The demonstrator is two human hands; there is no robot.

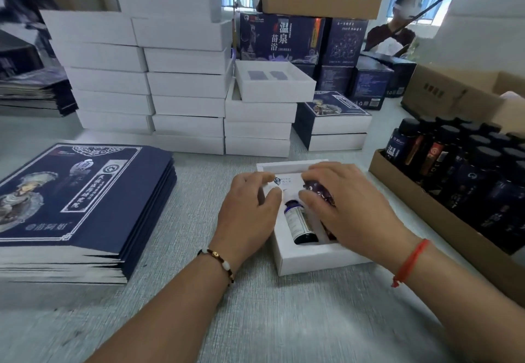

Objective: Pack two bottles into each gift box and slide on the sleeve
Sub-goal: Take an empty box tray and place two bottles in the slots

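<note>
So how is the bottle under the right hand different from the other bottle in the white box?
The left bottle lies flat in its slot with nothing over it, while the right bottle sits mostly under the right hand. The left bottle shows a pale printed label; the right bottle shows only a shiny purple top end. Both are dark and lie side by side in the same white gift box.

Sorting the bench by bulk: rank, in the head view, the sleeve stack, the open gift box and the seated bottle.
1. sleeve stack, though nearness may enlarge it
2. open gift box
3. seated bottle
</note>
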